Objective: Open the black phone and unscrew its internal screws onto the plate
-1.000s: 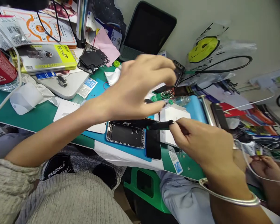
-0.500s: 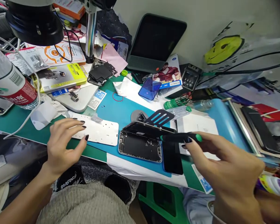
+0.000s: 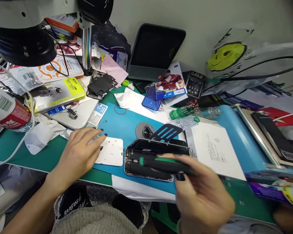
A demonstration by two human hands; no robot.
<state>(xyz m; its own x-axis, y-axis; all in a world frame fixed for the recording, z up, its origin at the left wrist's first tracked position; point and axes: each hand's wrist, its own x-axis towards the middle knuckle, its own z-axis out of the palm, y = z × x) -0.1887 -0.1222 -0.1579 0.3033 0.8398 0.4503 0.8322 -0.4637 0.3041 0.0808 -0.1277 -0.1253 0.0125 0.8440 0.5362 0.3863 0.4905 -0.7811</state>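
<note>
An opened phone [image 3: 146, 156] lies on the blue mat [image 3: 119, 125], its dark screen propped up along the far edge. My right hand [image 3: 202, 198] grips a black and green screwdriver [image 3: 161, 164], whose tip points left over the phone's inside. My left hand [image 3: 81, 152] rests on a white screw-holding sheet [image 3: 111, 151] left of the phone; its fingers are curled and pressed onto the sheet, and I cannot make out whether they pinch anything.
A microscope head [image 3: 21, 35] hangs at the top left beside a water bottle [image 3: 5, 110]. Battery boxes [image 3: 56, 94], a dark tablet [image 3: 156, 52], a blue glass piece [image 3: 153, 98], green screwdrivers [image 3: 183, 112], a white paper [image 3: 212, 148] and cables crowd the desk.
My right hand swung the screwdriver round and brought it down over the open phone. My left hand slid right along the white sheet and curled its fingers. The view shifted slightly.
</note>
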